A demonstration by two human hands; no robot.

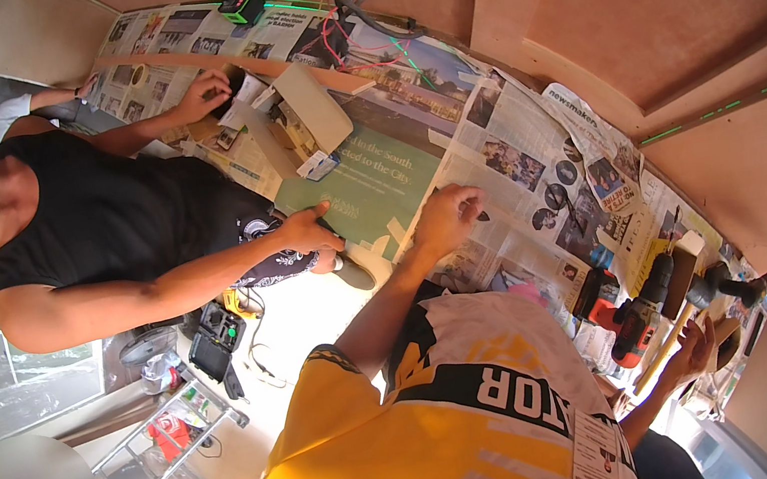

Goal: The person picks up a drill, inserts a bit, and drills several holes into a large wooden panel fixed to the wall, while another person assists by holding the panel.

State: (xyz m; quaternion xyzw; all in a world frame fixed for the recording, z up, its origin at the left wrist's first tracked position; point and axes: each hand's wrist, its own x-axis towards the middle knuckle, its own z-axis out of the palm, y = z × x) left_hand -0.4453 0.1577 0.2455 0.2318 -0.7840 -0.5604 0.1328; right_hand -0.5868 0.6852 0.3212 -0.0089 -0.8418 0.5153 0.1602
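My left hand (446,219) rests at the near edge of a newspaper-covered bench (505,178), beside a green printed sheet (370,186). Its fingers are curled in; whatever they may hold is too small to make out. Over on the right, my right hand (692,352) is raised with its fingers apart, next to a cluster of tools. Closest to it is an orange and black cordless drill (630,332), which the hand does not grip. A second red and black power tool (596,295) lies just left of that drill, and a dark tool (716,285) sits farther right.
At left, a co-worker in a black sleeveless top (115,208) reaches toward an open cardboard box (307,115). A laser level (241,6) casts green lines; cables (355,11) lie near the wall. A stepladder (153,466) and an open black case (217,338) occupy the floor.
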